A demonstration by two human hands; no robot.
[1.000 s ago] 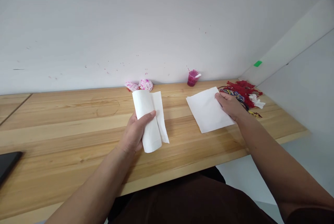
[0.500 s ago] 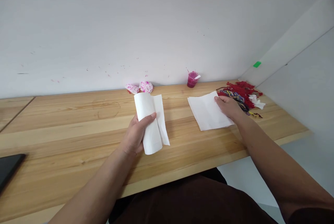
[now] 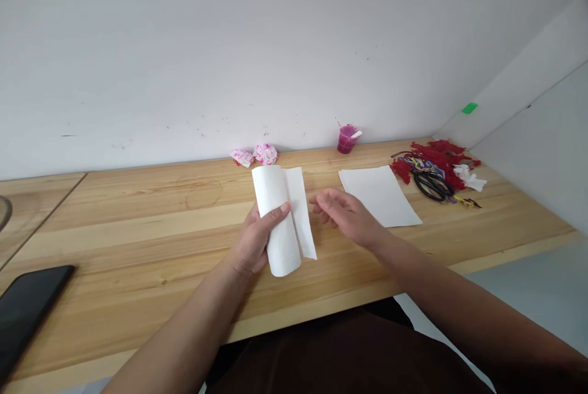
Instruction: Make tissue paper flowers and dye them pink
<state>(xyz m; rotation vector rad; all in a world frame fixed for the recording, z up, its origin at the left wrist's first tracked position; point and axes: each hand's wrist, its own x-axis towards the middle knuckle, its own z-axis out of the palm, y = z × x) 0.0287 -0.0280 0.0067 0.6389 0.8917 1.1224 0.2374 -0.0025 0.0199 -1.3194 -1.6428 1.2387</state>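
Observation:
My left hand (image 3: 256, 238) is closed around a roll of white paper towel (image 3: 277, 228), thumb across its front. The roll's loose end (image 3: 301, 210) hangs out on the right side. My right hand (image 3: 344, 213) is in the air just right of that loose end, apart from it, fingers slightly curled and parted with nothing in them. Behind the right hand, square white paper sheets (image 3: 386, 195) lie stacked on the wooden table.
By the wall stand a cup of purple liquid (image 3: 346, 140) with a white stick and two pink-stained paper wads (image 3: 265, 154). Red cloth and tangled cords (image 3: 434, 173) lie at the right. A black phone (image 3: 32, 302) rests at the left on the table (image 3: 151, 247).
My right hand has let go of the paper stack and moved left toward the roll. My left hand keeps its grip. The view has shifted slightly left.

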